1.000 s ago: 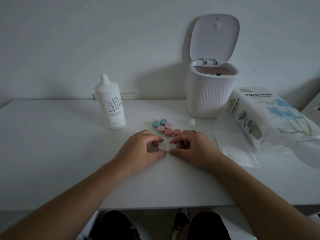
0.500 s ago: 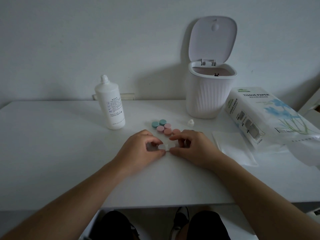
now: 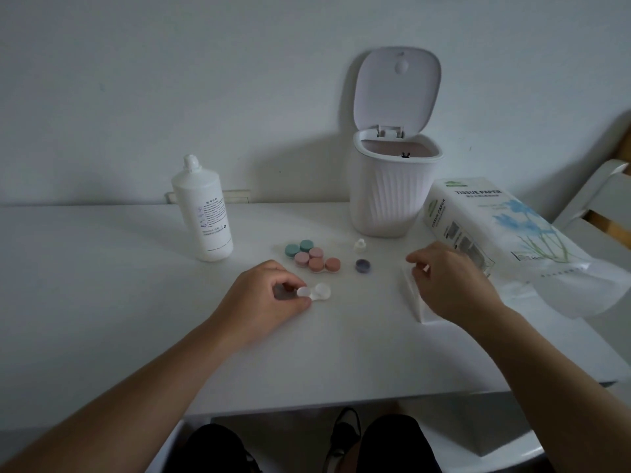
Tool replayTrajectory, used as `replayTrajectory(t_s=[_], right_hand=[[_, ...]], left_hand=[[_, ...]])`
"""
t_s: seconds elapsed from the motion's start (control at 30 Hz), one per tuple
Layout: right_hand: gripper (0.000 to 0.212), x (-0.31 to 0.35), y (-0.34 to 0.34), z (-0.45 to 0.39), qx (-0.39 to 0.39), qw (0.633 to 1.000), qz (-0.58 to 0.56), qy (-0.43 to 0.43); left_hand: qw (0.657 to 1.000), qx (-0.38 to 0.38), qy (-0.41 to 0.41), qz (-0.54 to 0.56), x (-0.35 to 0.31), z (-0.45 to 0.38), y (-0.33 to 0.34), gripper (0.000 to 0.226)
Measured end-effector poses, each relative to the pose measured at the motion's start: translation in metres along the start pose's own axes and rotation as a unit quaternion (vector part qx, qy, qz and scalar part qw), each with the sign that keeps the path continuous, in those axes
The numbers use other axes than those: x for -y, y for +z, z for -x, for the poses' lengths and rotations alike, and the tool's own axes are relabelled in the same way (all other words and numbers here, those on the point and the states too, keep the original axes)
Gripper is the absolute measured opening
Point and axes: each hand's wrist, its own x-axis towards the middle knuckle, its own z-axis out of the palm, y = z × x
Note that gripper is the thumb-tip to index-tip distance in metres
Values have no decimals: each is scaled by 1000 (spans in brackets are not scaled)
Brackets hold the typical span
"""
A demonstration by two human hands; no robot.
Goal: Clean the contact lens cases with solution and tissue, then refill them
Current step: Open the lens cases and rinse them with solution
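Note:
A clear contact lens case [image 3: 316, 291] lies on the white table [image 3: 102, 302], and my left hand [image 3: 263, 298] pinches its left end between thumb and fingers. Its right well is uncovered. A purple cap [image 3: 362, 265] sits loose on the table behind it. My right hand [image 3: 447, 285] is over a folded tissue sheet [image 3: 415, 305], fingers curled, pinching a white bit of it. Several teal and pink lens cases [image 3: 312, 257] are grouped behind the clear one. The white solution bottle [image 3: 203, 213] stands upright at the back left, its small white cap [image 3: 359, 245] off beside the cases.
A white ribbed bin [image 3: 389, 199] with its lid up stands at the back. An opened tissue paper pack [image 3: 495, 227] lies at the right, past the tissue sheet. A chair [image 3: 601, 196] shows at the far right edge.
My right hand left the clear case and moved right onto the tissue sheet. A purple cap now lies on the table. My left hand still holds the case.

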Motion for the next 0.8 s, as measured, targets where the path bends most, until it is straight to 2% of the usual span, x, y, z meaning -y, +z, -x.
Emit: replayTrajectory(t_s=[0.13, 0.27, 0.37, 0.63, 0.8], right_hand=[[36, -9, -4, 8, 33, 998, 47, 4], [28, -16, -8, 8, 106, 992, 71, -8], [25, -19, -7, 7, 123, 989, 74, -29], [47, -26, 11, 4, 70, 997, -14, -10], [30, -28, 17, 3, 7, 997, -72, -7]], left_hand=[[1000, 0, -2, -1, -2, 1, -1, 9], [1000, -3, -9, 1, -2, 1, -2, 9], [1000, -2, -18, 5, -2, -1, -3, 9], [999, -12, -30, 21, -8, -10, -15, 13], [999, -17, -7, 29, -22, -27, -31, 12]])
